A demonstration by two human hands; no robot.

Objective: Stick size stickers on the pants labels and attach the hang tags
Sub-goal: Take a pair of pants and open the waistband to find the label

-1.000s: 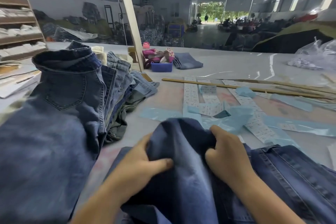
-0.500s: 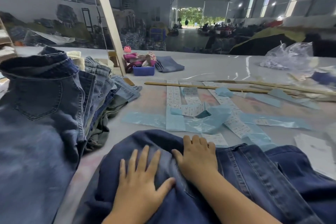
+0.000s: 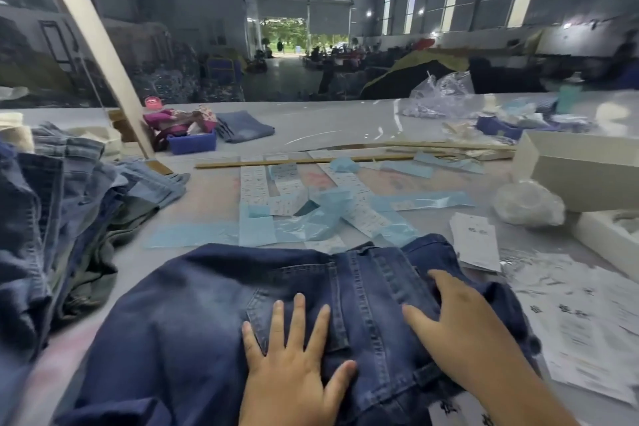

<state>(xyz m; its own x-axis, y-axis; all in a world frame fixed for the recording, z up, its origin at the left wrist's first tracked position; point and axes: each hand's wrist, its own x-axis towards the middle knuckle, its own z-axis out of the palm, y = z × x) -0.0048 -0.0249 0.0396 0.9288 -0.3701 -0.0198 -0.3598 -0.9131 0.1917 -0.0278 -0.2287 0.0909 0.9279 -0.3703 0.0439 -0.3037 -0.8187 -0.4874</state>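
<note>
— So why are the dark jeans (image 3: 214, 315) spread out flat at the near edge of the table (image 3: 345, 121)?

— Likely so the waistband lies still and the label can be reached. Both hands are down on the denim: the left hand (image 3: 294, 367) rests palm-flat, fingers straight and spread wide across the back pocket, and the right hand (image 3: 460, 318) lies beside it, fingers extended toward the belt loops at the waistband. Neither grips anything. I'd judge they are smoothing and pinning the cloth.

— And the label itself?

— Not visible; I cannot tell where it sits from this angle.

— What about the stickers?

— The sticker sheets (image 3: 356, 204), white strips on pale blue backing, lie just beyond the jeans toward the middle of the table, within easy reach. That placement makes sense: peel one, bring it straight back to the waistband.

— Hang tags?

— White printed tags (image 3: 475, 240) lie just beside the jeans' right side, and more printed sheets spread along the near right edge. Again, close at hand for the right arm.

— And the rest?

— A pile of jeans (image 3: 52, 218) crowds the left edge; whether finished or waiting, I cannot say. White boxes (image 3: 581, 169) stand at the right edge, a blue tray (image 3: 192, 142) toward the far left, and a wooden stick (image 3: 304, 161) lies across beyond the stickers.
</note>
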